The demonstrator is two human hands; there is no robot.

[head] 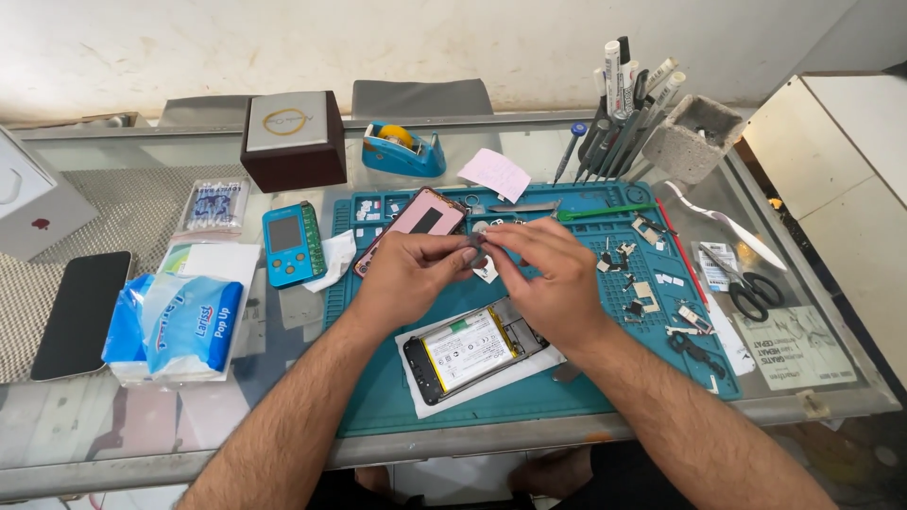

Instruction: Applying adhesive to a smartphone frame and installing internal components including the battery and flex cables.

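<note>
Two hands meet above the blue mat [397,397], and I judge I'm mid-way through handling a loose phone part. My left hand [411,274] and right hand [557,283] both pinch a small grey piece [475,242] between fingertips, held over the opened phone [472,351], which lies on white paper with its battery showing. The piece is thin and too tiny to identify. Next calls for steady, fine fingertip control.
</note>
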